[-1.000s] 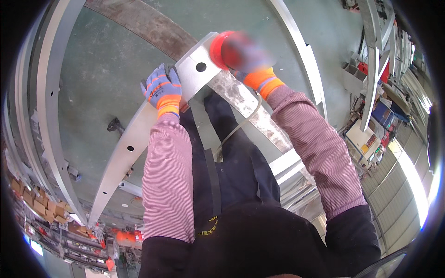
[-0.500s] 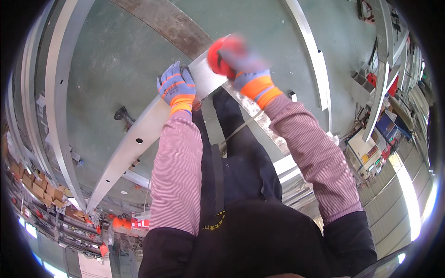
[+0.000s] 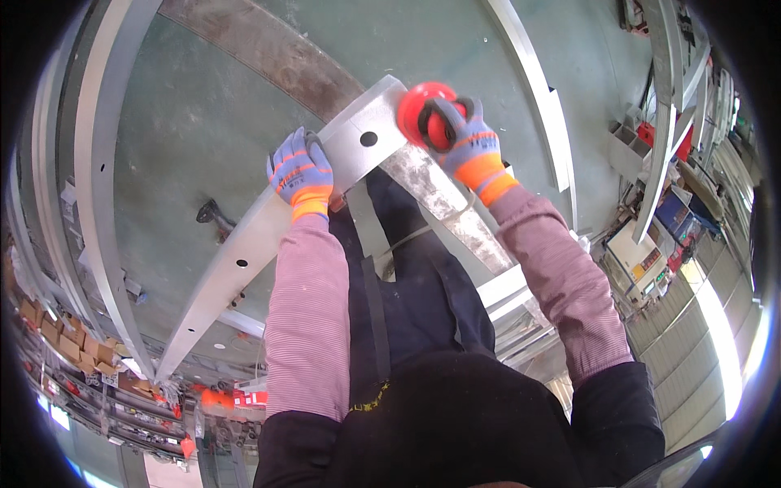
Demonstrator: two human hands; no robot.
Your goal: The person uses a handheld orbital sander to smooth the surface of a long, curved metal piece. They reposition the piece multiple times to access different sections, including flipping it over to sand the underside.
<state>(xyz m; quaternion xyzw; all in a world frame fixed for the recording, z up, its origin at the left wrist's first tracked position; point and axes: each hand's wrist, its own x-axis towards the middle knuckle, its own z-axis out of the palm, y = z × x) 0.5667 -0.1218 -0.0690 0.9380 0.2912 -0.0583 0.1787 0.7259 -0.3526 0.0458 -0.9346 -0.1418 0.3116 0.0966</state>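
Note:
A long pale metal beam [image 3: 259,221] with round holes runs from the lower left up to an end ahead of me. My left hand [image 3: 301,172], in a grey and orange glove, grips its left edge, fingers reaching over the side. Just off the beam's end on the right, my right hand [image 3: 470,146] is wrapped around the dark grip of a red, disc-shaped hand tool [image 3: 415,114]. Its round rim overlaps the corner of the beam, and its underside is hidden. A thin pale hose [image 3: 411,237] passes over my legs toward my right wrist.
A worn, stained metal bar [image 3: 268,50] crosses below the beam's end. More pale beams stand left [image 3: 96,163] and right [image 3: 533,89]. A dark object [image 3: 213,215] lies on the green floor [image 3: 187,106]. Cardboard boxes [image 3: 77,346] sit at lower left.
My right hand and the red tool have shifted right and slightly down, off the beam's top, uncovering a round hole near the end. My left hand has moved slightly left and down.

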